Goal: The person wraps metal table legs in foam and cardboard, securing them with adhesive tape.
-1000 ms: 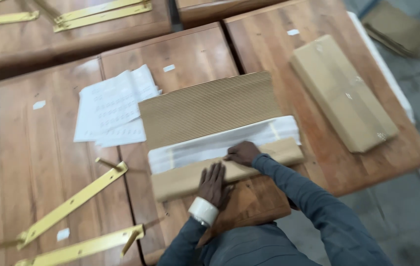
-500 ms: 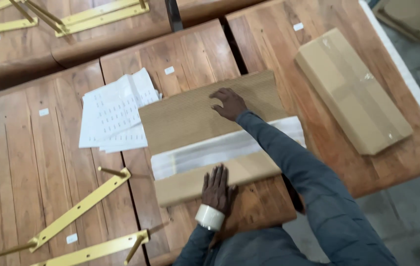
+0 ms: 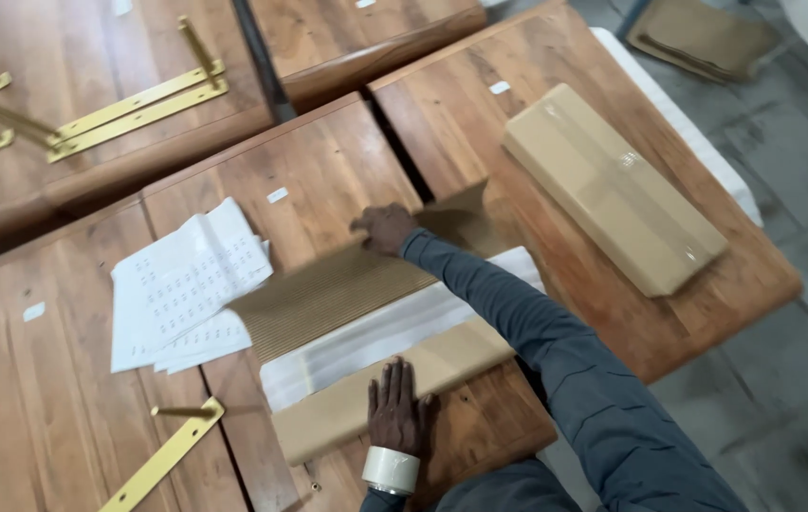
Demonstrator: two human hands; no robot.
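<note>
**On the table: cardboard pinned at both edges**

Near edge, left hand [image 3: 396, 406] lies flat, fingers spread, pressing the corrugated cardboard sheet [image 3: 347, 296] so it stays put. Right hand [image 3: 385, 228] pinches its far edge, apparently lifting it over the white foam strip [image 3: 394, 332].

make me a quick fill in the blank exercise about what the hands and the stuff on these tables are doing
1. The right hand grips the far edge of the ____ sheet.
2. The left hand lies flat, with a roll of ____ around its wrist.
3. The printed papers lie to the ____ of the sheet.
4. The wrapped box lies on the ____ table.

Missing words: cardboard; tape; left; right
</note>
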